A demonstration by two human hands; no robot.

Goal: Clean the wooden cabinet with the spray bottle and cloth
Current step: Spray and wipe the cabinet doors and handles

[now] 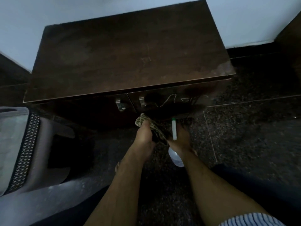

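Note:
A dark wooden cabinet stands against the pale wall, with two doors and metal handles on its front. Low in front of the right door, my left hand grips a crumpled patterned cloth. Beside it my right hand holds a clear spray bottle with a white and green nozzle head. The bottle's body hangs below my wrist. Scribble marks show on the right door.
A grey plastic chair with a lattice back stands at the left, close to the cabinet. The floor is dark speckled stone. A dark wooden edge rises at the far right.

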